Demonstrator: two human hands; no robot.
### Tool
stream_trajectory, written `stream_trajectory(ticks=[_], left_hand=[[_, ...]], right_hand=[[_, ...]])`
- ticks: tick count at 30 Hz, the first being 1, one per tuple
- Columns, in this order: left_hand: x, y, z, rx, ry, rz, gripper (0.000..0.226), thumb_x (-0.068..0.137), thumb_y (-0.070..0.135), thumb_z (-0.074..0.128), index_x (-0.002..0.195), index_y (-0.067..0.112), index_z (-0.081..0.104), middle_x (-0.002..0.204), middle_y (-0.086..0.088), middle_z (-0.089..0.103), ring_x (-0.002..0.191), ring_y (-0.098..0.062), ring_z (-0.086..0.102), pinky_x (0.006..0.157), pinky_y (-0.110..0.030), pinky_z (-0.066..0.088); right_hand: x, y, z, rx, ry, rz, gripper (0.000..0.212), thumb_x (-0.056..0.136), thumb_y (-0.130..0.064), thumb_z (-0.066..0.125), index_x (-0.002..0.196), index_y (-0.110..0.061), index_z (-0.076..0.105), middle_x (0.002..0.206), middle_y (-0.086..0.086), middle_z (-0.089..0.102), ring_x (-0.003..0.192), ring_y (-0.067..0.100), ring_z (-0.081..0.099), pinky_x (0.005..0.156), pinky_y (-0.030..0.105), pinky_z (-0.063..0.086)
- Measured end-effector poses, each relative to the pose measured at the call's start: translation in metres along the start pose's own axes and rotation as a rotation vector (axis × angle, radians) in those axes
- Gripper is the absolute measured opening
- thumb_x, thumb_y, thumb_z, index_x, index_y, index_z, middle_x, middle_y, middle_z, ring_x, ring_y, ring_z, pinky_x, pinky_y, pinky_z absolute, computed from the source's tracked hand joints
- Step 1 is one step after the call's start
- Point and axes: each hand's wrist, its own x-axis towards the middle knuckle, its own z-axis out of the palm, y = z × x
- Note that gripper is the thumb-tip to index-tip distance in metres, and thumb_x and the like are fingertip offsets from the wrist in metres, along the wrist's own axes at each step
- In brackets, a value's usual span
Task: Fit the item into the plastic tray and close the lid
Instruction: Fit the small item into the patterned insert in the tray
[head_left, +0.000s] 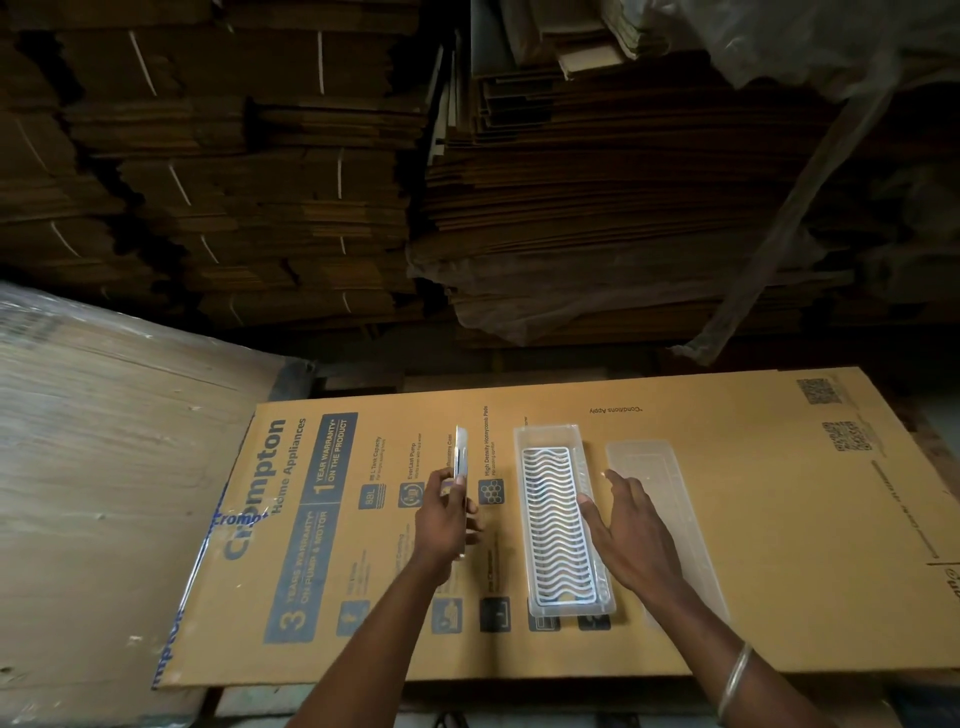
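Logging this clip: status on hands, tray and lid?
Left hand grips a thin flat piece on edge. Right hand open beside tray, grid insert seated. Lid off, lying right. Nothing blocking.

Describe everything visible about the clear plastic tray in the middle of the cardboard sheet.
The plastic tray is a long, narrow, translucent rectangular bin lying open on the flattened cardboard sheet, long axis running away from the person. A white wavy-slatted grid insert lies inside. The right hand rests against its right rim; the matching lid lies beside it.

We found bare cardboard (753, 545) right of the lid (655, 483); tray (524, 441) and lid crowded the centre, stacks (597, 208) blocked beyond.
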Motion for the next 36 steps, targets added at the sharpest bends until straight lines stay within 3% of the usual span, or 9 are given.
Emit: stream_trajectory(ticks=[3, 11, 14, 19, 22, 25, 28, 32, 36], left_hand=[[-0.003, 0.018, 0.005, -0.061, 0.003, 0.035, 0.03, 0.105, 0.038, 0.045, 0.129, 0.023, 0.054, 0.079, -0.008, 0.059, 0.055, -0.015, 0.048, 0.046, -0.025, 0.041], [-0.014, 0.036, 0.011, 0.006, -0.074, 0.109, 0.044, 0.108, 0.023, 0.04, 0.152, 0.018, 0.04, 0.092, -0.007, 0.06, 0.063, -0.01, 0.048, 0.046, -0.016, 0.04], [-0.018, 0.037, 0.01, 0.085, -0.101, 0.151, 0.049, 0.109, 0.018, 0.037, 0.157, 0.023, 0.031, 0.096, -0.002, 0.061, 0.065, -0.008, 0.05, 0.049, -0.016, 0.039], [-0.019, 0.038, 0.01, 0.001, -0.162, 0.056, 0.056, 0.108, 0.009, 0.036, 0.159, 0.029, 0.023, 0.11, -0.004, 0.061, 0.075, -0.014, 0.05, 0.054, -0.018, 0.042], [-0.019, 0.038, 0.012, -0.012, -0.179, 0.04, 0.056, 0.107, 0.006, 0.036, 0.154, 0.035, 0.028, 0.11, -0.007, 0.059, 0.074, -0.013, 0.05, 0.055, -0.019, 0.042], [-0.017, 0.034, 0.017, -0.063, -0.171, -0.003, 0.047, 0.106, 0.004, 0.039, 0.138, 0.039, 0.039, 0.104, -0.005, 0.059, 0.076, -0.016, 0.051, 0.066, -0.029, 0.043], [-0.016, 0.031, 0.025, -0.091, -0.138, -0.043, 0.027, 0.106, 0.009, 0.04, 0.119, 0.027, 0.055, 0.091, -0.006, 0.059, 0.082, -0.022, 0.052, 0.08, -0.038, 0.043], [-0.017, 0.029, 0.041, -0.065, -0.087, -0.053, 0.017, 0.107, 0.015, 0.038, 0.101, 0.01, 0.054, 0.086, -0.006, 0.06, 0.073, -0.021, 0.051, 0.071, -0.035, 0.045], [-0.017, 0.032, 0.063, 0.174, -0.038, -0.054, 0.014, 0.102, 0.022, 0.051, 0.104, 0.011, 0.061, 0.088, 0.004, 0.074, 0.079, -0.02, 0.067, 0.063, -0.032, 0.05]], right_hand=[[0.001, -0.001, 0.0, 0.01, 0.005, -0.007, 0.072, 0.097, -0.064, 0.035, 0.15, -0.016, 0.034, 0.148, 0.007, 0.045, 0.129, 0.025, 0.052, 0.095, 0.044, 0.052], [0.004, -0.011, -0.002, 0.049, 0.025, -0.043, 0.066, 0.099, -0.06, 0.036, 0.149, -0.017, 0.037, 0.145, 0.006, 0.047, 0.127, 0.026, 0.053, 0.094, 0.043, 0.051], [0.004, -0.012, -0.002, 0.063, 0.021, -0.046, 0.065, 0.1, -0.06, 0.034, 0.149, -0.018, 0.036, 0.145, 0.006, 0.046, 0.127, 0.025, 0.053, 0.096, 0.042, 0.049], [0.005, -0.011, 0.001, 0.08, 0.022, -0.051, 0.068, 0.098, -0.064, 0.03, 0.15, -0.021, 0.036, 0.147, 0.004, 0.045, 0.129, 0.023, 0.052, 0.098, 0.041, 0.049], [0.006, -0.011, 0.003, 0.076, 0.029, -0.056, 0.068, 0.098, -0.065, 0.03, 0.15, -0.021, 0.036, 0.146, 0.003, 0.046, 0.127, 0.022, 0.053, 0.096, 0.04, 0.05], [0.005, -0.009, 0.003, 0.078, 0.031, -0.059, 0.069, 0.097, -0.066, 0.029, 0.149, -0.021, 0.037, 0.145, 0.002, 0.046, 0.125, 0.021, 0.054, 0.095, 0.04, 0.051], [0.005, -0.007, 0.003, 0.076, 0.041, -0.069, 0.073, 0.095, -0.069, 0.025, 0.148, -0.02, 0.038, 0.143, 0.003, 0.047, 0.123, 0.021, 0.055, 0.093, 0.04, 0.051], [0.006, 0.0, -0.001, 0.078, 0.052, -0.051, 0.084, 0.09, -0.077, 0.016, 0.147, -0.019, 0.038, 0.142, 0.002, 0.046, 0.12, 0.022, 0.056, 0.091, 0.041, 0.052], [0.005, 0.01, -0.003, 0.087, 0.052, -0.018, 0.079, 0.091, -0.072, 0.023, 0.148, -0.02, 0.038, 0.142, 0.002, 0.046, 0.122, 0.022, 0.055, 0.092, 0.041, 0.052]])
